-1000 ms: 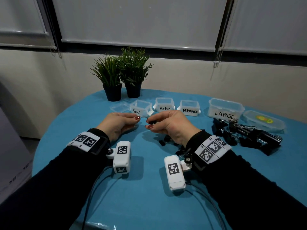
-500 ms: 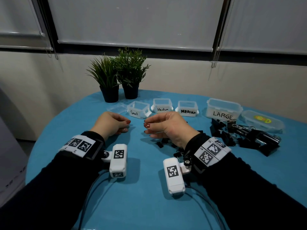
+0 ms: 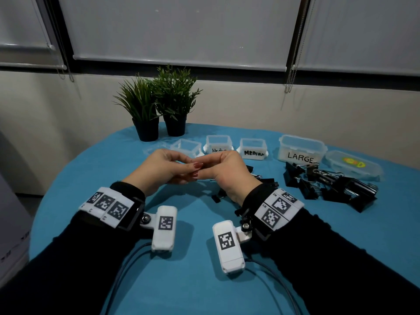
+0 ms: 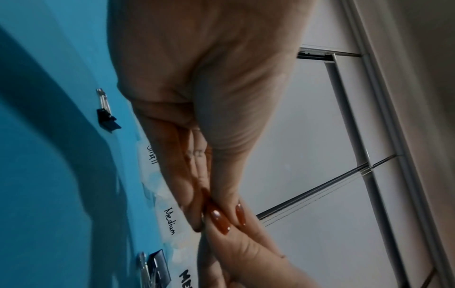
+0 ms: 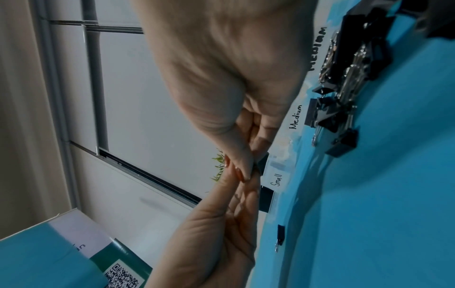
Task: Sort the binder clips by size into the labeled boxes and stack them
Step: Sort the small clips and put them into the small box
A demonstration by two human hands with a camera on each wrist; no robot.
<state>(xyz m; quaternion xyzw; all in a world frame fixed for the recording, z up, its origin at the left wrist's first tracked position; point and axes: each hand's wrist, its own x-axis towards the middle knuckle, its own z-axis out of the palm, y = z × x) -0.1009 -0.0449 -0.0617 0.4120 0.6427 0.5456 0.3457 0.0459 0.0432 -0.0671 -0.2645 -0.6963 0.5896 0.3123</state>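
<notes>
Above the blue table (image 3: 204,292), my two hands meet in front of the boxes. My right hand (image 3: 205,168) pinches a small black binder clip (image 5: 261,163) between thumb and forefinger. The fingertips of my left hand (image 3: 192,171) close on the same clip from the other side; that hold is mostly hidden. Behind them stand the clear boxes: Small (image 3: 186,147), Medium (image 3: 218,143), a second Medium (image 3: 253,148) and Large (image 3: 301,148). Large black clips (image 3: 329,187) lie heaped at the right. Smaller clips (image 3: 261,178) lie under my right wrist.
Two potted plants (image 3: 159,114) stand behind the boxes at the table's far edge. A lid with a sticker (image 3: 353,165) lies right of the Large box, and a flat clear lid (image 3: 154,150) left of the Small box. One small clip (image 4: 105,117) lies alone on the cloth.
Half a second ago my hands were a little apart. They have come together and risen, so the fingertips now touch around the small clip.
</notes>
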